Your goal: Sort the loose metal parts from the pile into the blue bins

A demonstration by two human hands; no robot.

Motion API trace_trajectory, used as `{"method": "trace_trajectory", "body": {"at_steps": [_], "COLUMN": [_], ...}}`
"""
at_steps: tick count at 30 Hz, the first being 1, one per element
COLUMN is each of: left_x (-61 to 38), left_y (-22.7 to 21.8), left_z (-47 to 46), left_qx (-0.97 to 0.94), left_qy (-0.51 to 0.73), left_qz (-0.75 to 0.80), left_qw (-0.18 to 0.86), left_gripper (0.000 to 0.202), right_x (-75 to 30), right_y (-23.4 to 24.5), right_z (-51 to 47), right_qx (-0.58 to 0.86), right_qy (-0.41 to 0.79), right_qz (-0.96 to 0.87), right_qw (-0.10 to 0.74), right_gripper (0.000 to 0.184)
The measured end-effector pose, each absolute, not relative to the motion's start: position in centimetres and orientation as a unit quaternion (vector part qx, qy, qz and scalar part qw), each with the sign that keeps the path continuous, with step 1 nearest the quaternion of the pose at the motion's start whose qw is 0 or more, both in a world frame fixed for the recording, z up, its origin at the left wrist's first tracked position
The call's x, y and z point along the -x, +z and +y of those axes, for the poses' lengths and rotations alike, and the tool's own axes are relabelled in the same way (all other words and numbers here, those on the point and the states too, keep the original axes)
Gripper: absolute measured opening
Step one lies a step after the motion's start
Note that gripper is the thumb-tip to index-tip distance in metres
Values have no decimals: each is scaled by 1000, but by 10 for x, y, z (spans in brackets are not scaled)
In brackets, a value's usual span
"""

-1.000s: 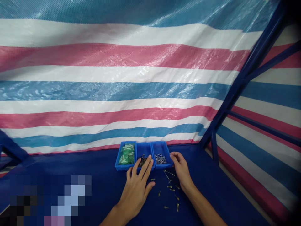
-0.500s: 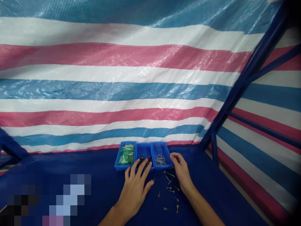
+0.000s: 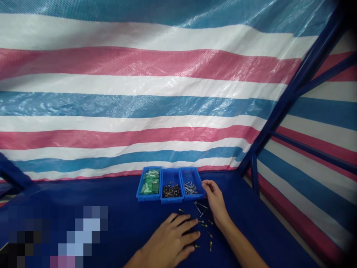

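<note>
My left hand point(image 3: 175, 240) lies palm down low over the blue table, fingers spread, just left of several scattered small brass-coloured parts point(image 3: 210, 245). One such part is close to its fingertips. My right hand point(image 3: 216, 201) is at the right side of the right blue bin point(image 3: 192, 171), its thumb and index finger pressed together by the rim. Whatever is between those fingers is hidden. That bin holds thin silver pins point(image 3: 190, 188). A few loose pins point(image 3: 201, 209) lie on the table in front of it.
Beside it, the middle blue bin point(image 3: 170, 174) holds small dark and brass-coloured parts point(image 3: 171, 191). The left blue bin point(image 3: 137, 193) contains green and clear packets point(image 3: 150, 183). A striped plastic sheet point(image 3: 139, 87) hangs behind the table point(image 3: 83, 193). A blue metal post point(image 3: 281, 108) slants at right.
My left hand has moved from the middle bin back toward me and slightly right, onto the table among the small parts. My right hand has barely moved.
</note>
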State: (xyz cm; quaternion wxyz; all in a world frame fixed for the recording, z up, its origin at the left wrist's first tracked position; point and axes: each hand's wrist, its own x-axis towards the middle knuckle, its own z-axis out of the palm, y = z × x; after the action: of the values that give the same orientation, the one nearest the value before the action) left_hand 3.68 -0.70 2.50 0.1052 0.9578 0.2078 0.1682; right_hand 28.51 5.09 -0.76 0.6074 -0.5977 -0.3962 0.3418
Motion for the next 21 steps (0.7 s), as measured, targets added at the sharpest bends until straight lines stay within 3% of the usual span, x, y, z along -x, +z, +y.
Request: {"method": "trace_trajectory", "body": {"at_steps": [7, 21], "left_x": [-39, -28], "left_y": [12, 6], "left_z": [-2, 7], "left_qx": [-955, -916], "left_qy": [193, 293], "left_qz": [206, 246], "left_qw": [86, 123], "left_gripper": [26, 33], "right_x": [-285, -284], "right_y": [-6, -6], "right_z": [50, 51], "right_qx": [599, 598], "right_qy": [338, 341], "right_qz": [-396, -394], "right_qw": [608, 609], "right_gripper": [37, 35]}}
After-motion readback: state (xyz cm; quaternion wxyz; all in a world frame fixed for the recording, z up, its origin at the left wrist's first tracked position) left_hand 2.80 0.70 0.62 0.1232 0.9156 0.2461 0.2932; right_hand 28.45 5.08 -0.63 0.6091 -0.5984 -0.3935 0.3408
